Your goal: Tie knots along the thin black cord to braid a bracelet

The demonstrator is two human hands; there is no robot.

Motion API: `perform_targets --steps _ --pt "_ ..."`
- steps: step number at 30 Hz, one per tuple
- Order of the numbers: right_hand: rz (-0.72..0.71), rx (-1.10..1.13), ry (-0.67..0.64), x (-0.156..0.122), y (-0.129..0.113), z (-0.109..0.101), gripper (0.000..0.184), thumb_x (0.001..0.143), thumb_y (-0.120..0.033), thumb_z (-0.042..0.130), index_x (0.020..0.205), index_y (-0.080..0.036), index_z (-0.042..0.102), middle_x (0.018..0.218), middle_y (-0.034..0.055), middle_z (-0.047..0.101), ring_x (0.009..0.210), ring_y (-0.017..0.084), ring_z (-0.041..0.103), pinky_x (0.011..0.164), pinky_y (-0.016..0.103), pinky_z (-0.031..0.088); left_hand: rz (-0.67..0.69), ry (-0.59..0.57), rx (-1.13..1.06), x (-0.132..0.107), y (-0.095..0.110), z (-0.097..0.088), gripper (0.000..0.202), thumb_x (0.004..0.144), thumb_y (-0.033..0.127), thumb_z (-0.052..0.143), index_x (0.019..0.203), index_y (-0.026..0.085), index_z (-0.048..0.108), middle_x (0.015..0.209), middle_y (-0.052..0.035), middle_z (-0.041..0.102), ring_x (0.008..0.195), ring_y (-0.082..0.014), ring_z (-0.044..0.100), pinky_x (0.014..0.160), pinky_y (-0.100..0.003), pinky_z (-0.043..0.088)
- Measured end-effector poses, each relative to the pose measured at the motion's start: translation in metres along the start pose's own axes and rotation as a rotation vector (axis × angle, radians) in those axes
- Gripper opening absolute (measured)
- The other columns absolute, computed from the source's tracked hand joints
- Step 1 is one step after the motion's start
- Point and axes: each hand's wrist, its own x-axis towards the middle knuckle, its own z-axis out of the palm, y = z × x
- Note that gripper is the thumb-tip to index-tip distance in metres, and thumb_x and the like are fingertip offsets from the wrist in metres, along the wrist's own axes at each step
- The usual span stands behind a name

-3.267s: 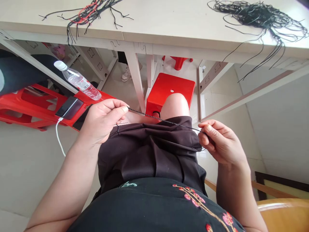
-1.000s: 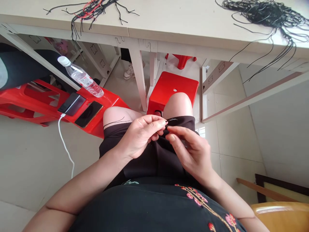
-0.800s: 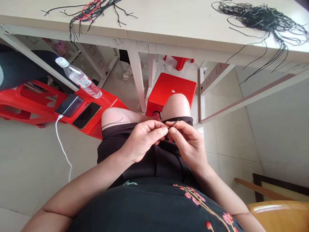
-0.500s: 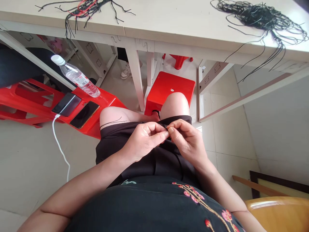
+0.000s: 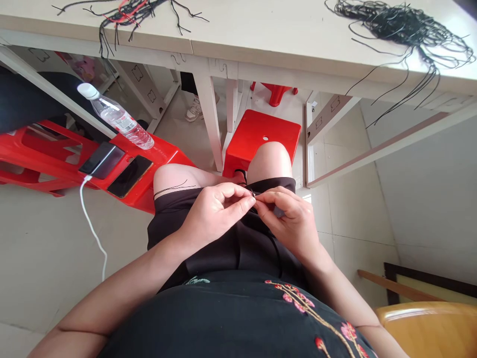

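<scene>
Both hands meet over my lap, above the dark shorts. My left hand [image 5: 214, 214] pinches a thin black cord [image 5: 254, 195] between thumb and forefinger. My right hand [image 5: 288, 221] pinches the same cord just to the right, fingertips almost touching the left ones. Most of the cord is hidden by the fingers and lost against the dark cloth. A separate thin black strand [image 5: 173, 188] lies across my left thigh.
A beige table [image 5: 261, 35] stands ahead with a black-and-red cord bundle [image 5: 126, 12] at its left and a large black cord tangle [image 5: 402, 25] at its right. A red stool [image 5: 263, 139] sits under it. Left, a red bench holds a water bottle [image 5: 119, 122] and two phones [image 5: 115, 166].
My hands, earlier wide apart with the cord stretched taut between them, have come together at mid-lap. Over the last second they stay pinched close, fingers shifting slightly.
</scene>
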Motion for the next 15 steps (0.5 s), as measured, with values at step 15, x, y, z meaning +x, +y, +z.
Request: perform_targets --steps 15 --pt "0.296 0.438 -0.037 -0.0018 0.0004 0.0015 0.013 0.078 -0.020 0.063 0.067 -0.020 0.056 0.065 -0.0017 0.057 0.059 0.010 0.051 0.055 0.025 0.043 0.243 0.051 0.328 0.0021 -0.0074 0.0077 0.009 0.084 0.020 0.048 0.075 0.020 0.052 0.077 -0.0026 0.059 0.075 -0.0147 0.057 0.073 -0.026 0.046"
